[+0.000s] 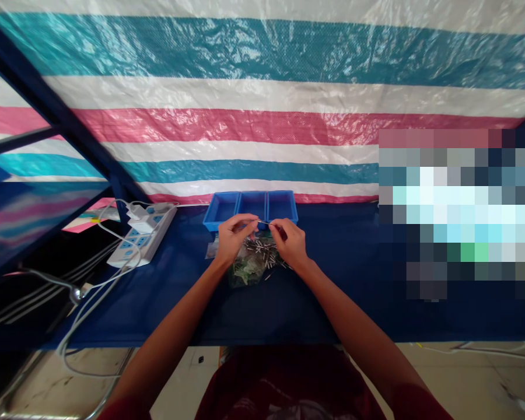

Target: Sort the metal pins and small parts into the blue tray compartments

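My left hand [238, 236] and my right hand [289, 239] meet fingertip to fingertip above the table. Both are closed in a pinch, with a thin metal pin [263, 221] held level between them. Its exact kind is too small to make out. Under and between the hands lies a loose heap of short metal pins [262, 252], partly hidden by the right hand. They rest on and beside a clear plastic bag [246, 273] with a greenish tint. Just behind the fingers stands a blue tray with three compartments [222, 223], its front edge partly covered by my hands.
A white power strip [146, 236] with a plugged-in adapter [140, 220] sits at the left, its white cables [85, 312] hanging over the edge. Dark blue cloth [341, 274] covers the table. A striped plastic sheet [254, 122] hangs behind. Blurred blocks hide the right side.
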`<state>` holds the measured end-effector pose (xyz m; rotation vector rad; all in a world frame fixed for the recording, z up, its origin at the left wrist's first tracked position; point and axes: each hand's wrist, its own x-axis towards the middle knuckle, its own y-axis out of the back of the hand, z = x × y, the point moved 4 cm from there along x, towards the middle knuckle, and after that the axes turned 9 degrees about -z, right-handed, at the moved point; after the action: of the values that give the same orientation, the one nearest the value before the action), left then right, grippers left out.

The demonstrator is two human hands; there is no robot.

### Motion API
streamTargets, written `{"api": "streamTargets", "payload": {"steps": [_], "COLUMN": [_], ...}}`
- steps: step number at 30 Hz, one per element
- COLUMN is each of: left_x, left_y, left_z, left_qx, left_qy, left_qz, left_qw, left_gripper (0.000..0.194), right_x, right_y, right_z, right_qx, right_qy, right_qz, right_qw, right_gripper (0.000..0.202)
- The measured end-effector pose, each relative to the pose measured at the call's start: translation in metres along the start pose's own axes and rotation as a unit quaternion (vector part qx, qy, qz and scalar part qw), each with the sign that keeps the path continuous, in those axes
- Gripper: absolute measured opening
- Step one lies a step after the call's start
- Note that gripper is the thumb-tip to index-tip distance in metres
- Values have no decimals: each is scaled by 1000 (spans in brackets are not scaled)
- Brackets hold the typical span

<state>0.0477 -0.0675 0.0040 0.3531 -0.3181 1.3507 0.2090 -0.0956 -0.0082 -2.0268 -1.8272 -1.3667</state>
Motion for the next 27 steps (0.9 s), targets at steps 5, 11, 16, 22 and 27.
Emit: {"api": "streamTargets", "payload": {"steps": [5,11,16,22,27], "left_x": [2,2,0,20,58], "left_y": [2,-1,2,44,68], "left_z": [-5,-1,-2,9,1], "left_qx": [-8,40,112,432,578], "left_qy": [0,3,22,7,119], "left_qz": [-6,-1,29,195,118], "left_qw": [1000,999,993,881,799], "left_gripper": [22,20,24,31,28], "right_x": [0,0,1,2,3], "right_y": [0,2,5,7,8], "right_z": [-1,-2,0,3,3], "right_qx": [7,8,-1,0,10], "right_qy": [18,23,-4,-28,-39], "right_qz": [2,11,48,58,44], "right_qw": [1000,1000,999,998,998], "right_gripper": [26,27,29,34,33]}}
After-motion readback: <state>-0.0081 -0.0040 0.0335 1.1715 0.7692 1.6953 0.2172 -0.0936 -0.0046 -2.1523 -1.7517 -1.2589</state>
